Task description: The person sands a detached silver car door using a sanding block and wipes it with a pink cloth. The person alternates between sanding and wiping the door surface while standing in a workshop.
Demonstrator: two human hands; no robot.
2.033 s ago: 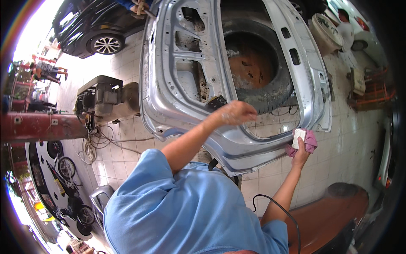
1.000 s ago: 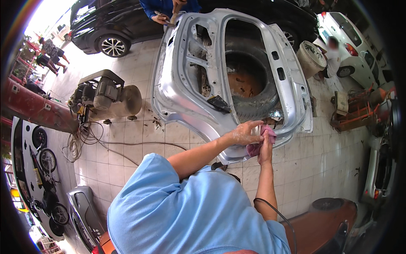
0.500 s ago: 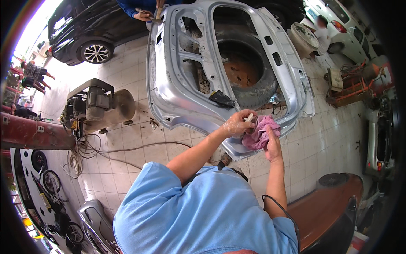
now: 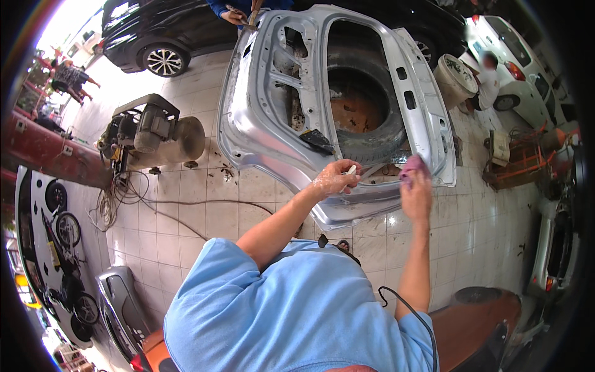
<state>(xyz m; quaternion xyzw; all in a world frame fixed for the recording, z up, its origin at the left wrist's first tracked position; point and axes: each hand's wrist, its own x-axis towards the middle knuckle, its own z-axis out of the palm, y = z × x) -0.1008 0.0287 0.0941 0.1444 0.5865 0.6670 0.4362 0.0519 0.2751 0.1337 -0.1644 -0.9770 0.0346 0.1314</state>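
Observation:
A silver car body panel [image 4: 238, 133] with large openings stands in front of me. My left hand [image 4: 333, 178] is closed round a small white stick-like object [image 4: 351, 170] by the panel's near edge; its kind is unclear. White residue marks the back of that hand. My right hand [image 4: 417, 197] presses a pink cloth [image 4: 416, 168] against the panel's near right corner, its fingers mostly hidden by the cloth. A black flat piece [image 4: 317, 141] rests on the panel's inner frame. Through the big opening shows a worn tyre [image 4: 375, 139].
Another person's hand [image 4: 233, 17] grips a tool at the panel's far left corner. A compressor [image 4: 152, 130] with a hose [image 4: 204, 202] on the tiled floor stands left. A bucket [image 4: 455, 80], a crouching person [image 4: 488, 84] and an orange-red jack [image 4: 520, 158] are right.
My right hand has moved away from the left, up and to the right, taking the pink cloth onto the panel's corner. The left hand keeps the white object and has shifted slightly left.

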